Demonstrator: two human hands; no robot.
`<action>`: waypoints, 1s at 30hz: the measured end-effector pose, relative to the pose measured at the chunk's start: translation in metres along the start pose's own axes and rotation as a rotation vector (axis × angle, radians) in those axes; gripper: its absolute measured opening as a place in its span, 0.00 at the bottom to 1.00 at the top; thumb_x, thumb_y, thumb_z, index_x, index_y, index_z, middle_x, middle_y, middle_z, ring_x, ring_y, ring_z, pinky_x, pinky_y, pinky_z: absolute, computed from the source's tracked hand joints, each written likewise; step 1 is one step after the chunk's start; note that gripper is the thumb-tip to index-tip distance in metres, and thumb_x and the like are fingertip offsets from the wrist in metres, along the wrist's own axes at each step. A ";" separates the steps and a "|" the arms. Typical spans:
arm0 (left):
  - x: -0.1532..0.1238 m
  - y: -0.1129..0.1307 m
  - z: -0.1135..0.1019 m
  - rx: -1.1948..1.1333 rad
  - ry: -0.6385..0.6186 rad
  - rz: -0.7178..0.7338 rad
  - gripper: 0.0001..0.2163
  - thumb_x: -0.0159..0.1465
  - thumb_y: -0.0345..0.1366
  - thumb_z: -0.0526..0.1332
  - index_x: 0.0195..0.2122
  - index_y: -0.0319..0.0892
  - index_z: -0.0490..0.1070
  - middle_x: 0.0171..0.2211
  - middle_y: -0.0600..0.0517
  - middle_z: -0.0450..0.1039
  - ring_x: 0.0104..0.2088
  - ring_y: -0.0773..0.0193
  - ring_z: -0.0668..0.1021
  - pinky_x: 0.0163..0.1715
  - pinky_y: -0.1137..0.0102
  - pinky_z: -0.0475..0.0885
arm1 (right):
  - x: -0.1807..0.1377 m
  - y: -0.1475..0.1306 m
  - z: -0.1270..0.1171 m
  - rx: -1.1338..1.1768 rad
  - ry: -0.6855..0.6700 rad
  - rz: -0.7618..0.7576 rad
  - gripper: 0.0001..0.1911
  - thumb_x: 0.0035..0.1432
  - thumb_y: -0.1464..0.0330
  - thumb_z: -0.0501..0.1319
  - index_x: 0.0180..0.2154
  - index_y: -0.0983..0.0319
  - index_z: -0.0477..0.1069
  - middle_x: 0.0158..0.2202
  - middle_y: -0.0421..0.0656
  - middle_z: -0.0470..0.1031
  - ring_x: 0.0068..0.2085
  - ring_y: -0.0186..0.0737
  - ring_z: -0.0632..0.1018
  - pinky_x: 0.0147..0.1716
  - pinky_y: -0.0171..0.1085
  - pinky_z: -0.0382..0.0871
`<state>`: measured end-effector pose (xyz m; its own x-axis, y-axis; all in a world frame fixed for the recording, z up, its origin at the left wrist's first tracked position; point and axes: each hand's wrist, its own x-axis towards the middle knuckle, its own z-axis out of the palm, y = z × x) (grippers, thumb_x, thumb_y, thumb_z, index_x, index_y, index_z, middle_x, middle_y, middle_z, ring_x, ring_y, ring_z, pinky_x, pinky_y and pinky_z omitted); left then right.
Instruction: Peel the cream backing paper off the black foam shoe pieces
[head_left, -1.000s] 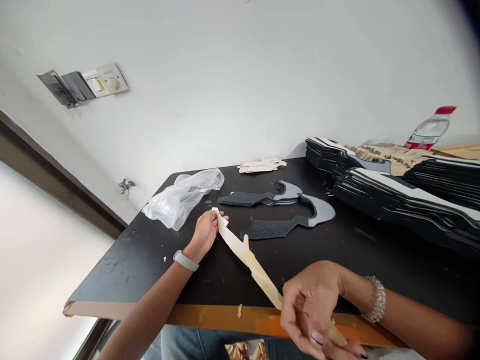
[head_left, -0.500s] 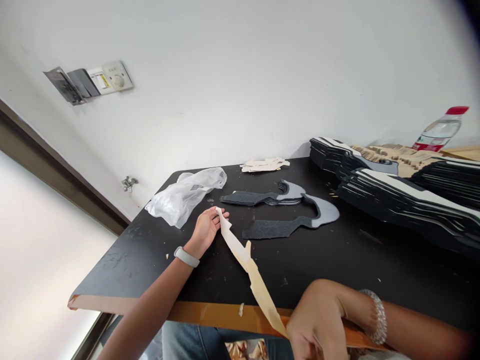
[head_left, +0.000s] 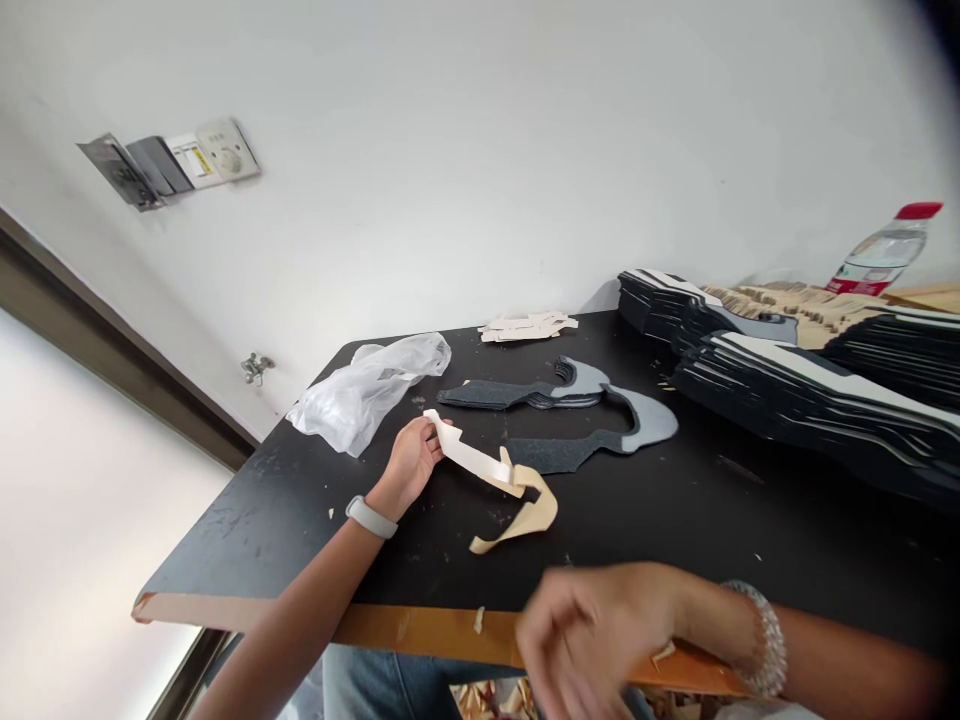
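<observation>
My left hand (head_left: 409, 465) rests on the black tabletop (head_left: 255, 520), pinching one end of a long cream peeled backing strip (head_left: 480, 465). The strip's other end lies curled on the table, not touching either hand. My right hand (head_left: 592, 630) is blurred by motion above the table's near edge, fingers apart, holding nothing I can see. Just beyond the strip lie two dark grey felt-like cutouts with lighter grey ends (head_left: 592, 440) (head_left: 517, 395).
A crumpled clear plastic bag (head_left: 360, 395) lies left of the cutouts, with cream paper scraps (head_left: 527, 327) behind them. Tall stacks of dark cutouts (head_left: 795, 400) occupy the right side. A plastic bottle with a red cap (head_left: 881, 255) stands behind them. The table's orange-edged front (head_left: 427, 625) faces me.
My right hand has let go of the strip and moved left. The strip's free end has dropped and curled on the table. My left hand stays in place.
</observation>
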<state>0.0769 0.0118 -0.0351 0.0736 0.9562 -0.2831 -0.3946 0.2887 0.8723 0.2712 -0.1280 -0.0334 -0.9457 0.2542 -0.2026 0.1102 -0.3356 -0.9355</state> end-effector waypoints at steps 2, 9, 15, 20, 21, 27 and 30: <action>-0.002 -0.002 0.001 0.011 -0.020 -0.006 0.07 0.65 0.28 0.50 0.34 0.37 0.66 0.29 0.47 0.75 0.25 0.65 0.78 0.27 0.71 0.74 | -0.002 -0.008 -0.015 0.060 0.503 -0.226 0.20 0.55 0.49 0.58 0.32 0.61 0.65 0.17 0.30 0.62 0.14 0.26 0.61 0.12 0.28 0.56; -0.005 -0.001 0.004 0.007 -0.042 -0.016 0.09 0.67 0.30 0.49 0.34 0.36 0.67 0.29 0.48 0.74 0.24 0.66 0.77 0.25 0.72 0.73 | -0.011 -0.007 -0.054 -0.869 1.222 -0.131 0.18 0.50 0.55 0.66 0.33 0.59 0.64 0.29 0.36 0.64 0.26 0.31 0.64 0.25 0.33 0.56; -0.003 0.009 0.001 -0.058 0.052 0.071 0.10 0.70 0.33 0.45 0.36 0.39 0.64 0.27 0.52 0.72 0.24 0.69 0.77 0.27 0.74 0.72 | -0.009 -0.011 -0.026 -1.052 0.950 -0.112 0.14 0.65 0.62 0.50 0.27 0.58 0.52 0.22 0.34 0.59 0.24 0.33 0.64 0.25 0.34 0.52; 0.000 0.008 -0.002 -0.060 0.064 0.070 0.11 0.70 0.34 0.45 0.38 0.37 0.66 0.27 0.50 0.72 0.23 0.67 0.76 0.26 0.72 0.72 | -0.003 -0.008 0.012 -1.222 0.544 -0.242 0.18 0.69 0.64 0.42 0.26 0.59 0.57 0.23 0.37 0.65 0.21 0.31 0.62 0.24 0.36 0.50; 0.000 0.008 -0.002 -0.059 0.071 0.072 0.13 0.71 0.34 0.44 0.39 0.36 0.66 0.27 0.50 0.72 0.23 0.67 0.76 0.25 0.73 0.72 | 0.000 -0.004 0.018 -1.282 0.445 -0.278 0.19 0.68 0.64 0.42 0.26 0.60 0.59 0.23 0.37 0.66 0.21 0.31 0.62 0.23 0.36 0.50; -0.011 0.005 0.005 -0.036 0.031 0.049 0.14 0.72 0.36 0.45 0.39 0.36 0.68 0.29 0.50 0.73 0.22 0.69 0.75 0.21 0.74 0.71 | 0.003 0.006 0.013 -1.170 0.605 -0.601 0.16 0.63 0.56 0.51 0.32 0.60 0.68 0.26 0.39 0.72 0.26 0.33 0.69 0.25 0.34 0.58; -0.023 -0.002 0.014 -0.025 -0.035 0.001 0.14 0.71 0.36 0.45 0.40 0.36 0.68 0.28 0.50 0.72 0.22 0.69 0.75 0.20 0.74 0.70 | -0.003 -0.002 -0.013 -0.983 1.038 -0.540 0.11 0.63 0.63 0.54 0.44 0.60 0.66 0.37 0.43 0.74 0.31 0.33 0.73 0.32 0.34 0.65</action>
<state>0.0891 -0.0097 -0.0248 0.1049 0.9579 -0.2674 -0.4172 0.2865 0.8625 0.2781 -0.1166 -0.0347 -0.3585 0.7888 0.4992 0.3819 0.6119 -0.6926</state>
